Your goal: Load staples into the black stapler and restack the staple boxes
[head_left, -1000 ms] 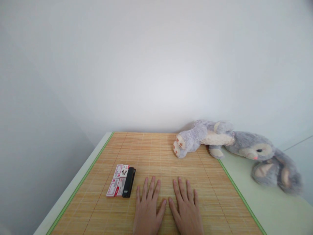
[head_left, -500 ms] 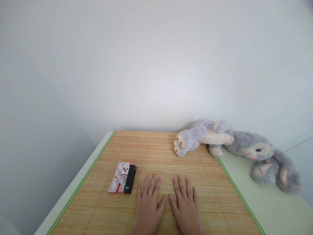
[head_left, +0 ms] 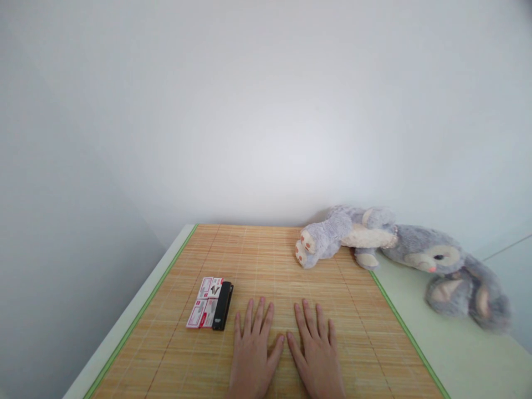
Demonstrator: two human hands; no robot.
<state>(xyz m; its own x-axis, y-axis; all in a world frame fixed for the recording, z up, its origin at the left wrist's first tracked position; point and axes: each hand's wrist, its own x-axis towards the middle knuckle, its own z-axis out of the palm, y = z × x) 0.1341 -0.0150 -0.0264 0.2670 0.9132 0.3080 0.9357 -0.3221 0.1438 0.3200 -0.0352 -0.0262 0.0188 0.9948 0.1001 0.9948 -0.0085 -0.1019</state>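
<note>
My left hand lies palm down on the bamboo mat, fingers spread, holding nothing. Beside it, my right hand rests flat in the same way, with the two thumbs pointing toward each other and a small gap between them. Left of my left hand, apart from it, is a black stapler. Against the stapler's left side sit small red-and-white boxes; the upper one carries a picture of a stapler.
A grey plush rabbit lies on its side at the back right, its head and ears on the pale green tabletop. A white wall stands behind the table, and the mat has a green edge.
Both hands stay flat on the mat. The whole view has shifted very slightly, with the scene a little lower; nothing on the table has visibly moved.
</note>
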